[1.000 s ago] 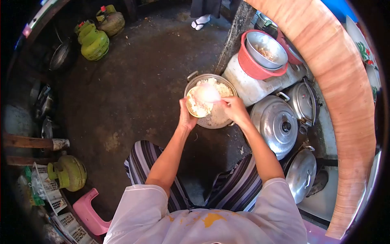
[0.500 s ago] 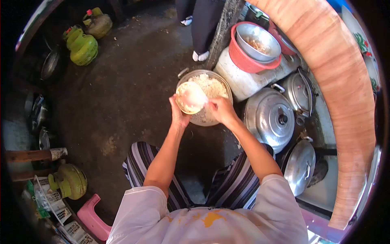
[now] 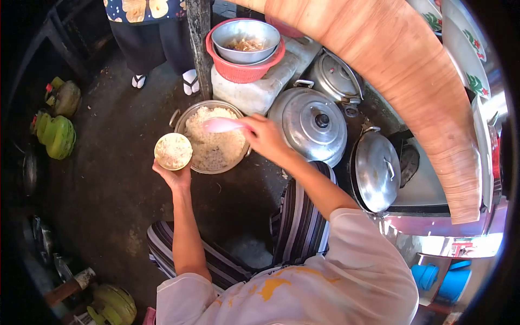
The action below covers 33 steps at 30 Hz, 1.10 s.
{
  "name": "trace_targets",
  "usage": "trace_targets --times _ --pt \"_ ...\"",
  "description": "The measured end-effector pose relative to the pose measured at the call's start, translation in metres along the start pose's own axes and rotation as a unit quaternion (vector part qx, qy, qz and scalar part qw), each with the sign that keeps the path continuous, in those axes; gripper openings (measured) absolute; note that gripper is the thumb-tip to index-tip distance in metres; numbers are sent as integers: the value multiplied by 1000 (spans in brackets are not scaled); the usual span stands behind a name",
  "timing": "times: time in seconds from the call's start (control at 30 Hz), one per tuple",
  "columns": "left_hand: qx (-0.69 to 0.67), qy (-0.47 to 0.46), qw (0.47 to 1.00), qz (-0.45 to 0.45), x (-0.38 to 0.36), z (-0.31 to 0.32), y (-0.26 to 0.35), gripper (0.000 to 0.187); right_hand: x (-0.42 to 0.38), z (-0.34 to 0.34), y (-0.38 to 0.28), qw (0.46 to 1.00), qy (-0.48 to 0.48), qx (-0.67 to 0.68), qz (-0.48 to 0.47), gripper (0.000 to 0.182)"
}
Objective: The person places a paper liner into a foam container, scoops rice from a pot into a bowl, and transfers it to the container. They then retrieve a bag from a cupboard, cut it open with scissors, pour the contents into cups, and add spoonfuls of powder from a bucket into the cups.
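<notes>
My left hand [image 3: 174, 174] grips a small yellow-rimmed bowl [image 3: 173, 151] from below; rice fills it to about the rim. My right hand [image 3: 264, 135] is closed round the handle of a pink rice paddle [image 3: 223, 125], whose blade hangs over the rice. Beneath the paddle stands a wide metal pot [image 3: 236, 111] with two side handles. White rice [image 3: 205, 135] is heaped at its far side and lies lower at the near side. The bowl is left of the pot, close to its rim.
Right of the pot stand a lidded aluminium pot [image 3: 306, 127] and more lidded pots. Behind, a red basket [image 3: 244, 71] with a metal bowl [image 3: 246, 40] rests on a whitish block [image 3: 249, 97]. A person in sandals [image 3: 190, 81] stands beyond. Green gas cylinders [image 3: 57, 135] are at left.
My left hand has drawn the bowl left, away from over the pot. The paddle has left the bowl and is now over the pot's rice. The view has turned to the right.
</notes>
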State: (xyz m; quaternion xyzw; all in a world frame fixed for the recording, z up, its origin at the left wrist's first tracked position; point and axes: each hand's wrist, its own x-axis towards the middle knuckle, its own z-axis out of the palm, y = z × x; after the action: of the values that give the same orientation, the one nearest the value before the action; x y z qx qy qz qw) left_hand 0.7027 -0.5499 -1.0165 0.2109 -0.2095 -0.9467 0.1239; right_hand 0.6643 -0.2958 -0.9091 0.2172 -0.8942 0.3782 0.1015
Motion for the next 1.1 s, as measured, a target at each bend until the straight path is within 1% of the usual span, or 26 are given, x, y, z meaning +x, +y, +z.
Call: trace_targets --times 0.03,0.07,0.1,0.13,0.17,0.2,0.27,0.33,0.37,0.43,0.53,0.6,0.63,0.67,0.7,0.77,0.8,0.83,0.87,0.9,0.93,0.97,1.0,1.03,1.07,1.1 --pt "-4 -1 1000 3 -1 3 5 64 -8 -12 19 1000 13 -5 -11 26" --pt "-10 1 1000 5 -5 6 9 63 -15 -43 14 1000 25 -17 7 27" --pt "-17 5 1000 8 -10 9 14 61 -24 -68 28 996 26 -68 59 23" --pt "-39 -2 999 3 -13 14 19 60 -35 -91 55 992 53 -101 62 24" --pt "-61 -7 998 1 -16 19 27 59 -47 -111 87 983 82 -160 43 25" --pt "-81 -8 997 3 -19 20 34 58 -55 -130 109 967 83 -224 86 27" --pt "-80 -24 996 21 -23 21 50 58 -68 -147 148 942 110 -317 17 32" --pt "-87 -45 995 30 -29 23 69 59 -79 -146 178 939 111 -326 -1 39" --pt "-105 -48 993 31 -34 23 79 60 -80 -142 182 944 122 -308 -4 40" --pt "-102 -33 992 67 -42 19 96 62 -82 -134 187 950 144 -277 -4 41" --pt "-114 -11 989 92 -47 6 111 63 -77 -132 182 964 108 -216 114 40" --pt "-127 5 985 117 -54 11 122 63 -69 -136 166 964 113 -228 81 34" --pt "-144 -10 985 99 -53 7 127 62 -65 -137 158 966 121 -218 68 33" --pt "-134 -11 984 113 -54 3 131 61 -60 -143 145 967 130 -209 57 31" --pt "-124 -16 985 120 -56 1 134 61 -52 -147 111 966 99 -214 106 29" --pt "-114 -29 988 96 -48 -3 135 62 -46 -144 87 966 105 -233 41 29" --pt "-82 -34 990 112 -48 2 132 63 -42 -141 62 973 88 -193 93 32" --pt "-95 -66 990 74 -44 0 130 65 -37 -136 50 973 85 -193 93 36" --pt "-99 -85 990 58 -35 -3 127 66 -35 -132 44 976 70 -184 91 39" --pt "-94 -103 989 46 -37 8 121 67 -31 -131 33 979 56 -160 111 40" --pt "-92 -93 991 29 -50 23 115 65 -34 -128 44 986 91 -138 35 38" --pt "-91 -83 992 13 -64 37 109 63 -35 -130 42 985 106 -137 21 38" --pt "-78 -130 988 -20 -65 28 104 60 -37 -132 37 985 111 -134 2 38" --pt "-79 -135 986 -62 -82 46 100 60 -37 -136 33 986 122 -108 25 37" --pt "-85 -168 978 -92 -95 62 93 60 -40 -140 30 988 127 -76 46 37" --pt "-89 -198 969 -120 -108 78 88 60 -40 -147 27 986 138 -81 48 38"
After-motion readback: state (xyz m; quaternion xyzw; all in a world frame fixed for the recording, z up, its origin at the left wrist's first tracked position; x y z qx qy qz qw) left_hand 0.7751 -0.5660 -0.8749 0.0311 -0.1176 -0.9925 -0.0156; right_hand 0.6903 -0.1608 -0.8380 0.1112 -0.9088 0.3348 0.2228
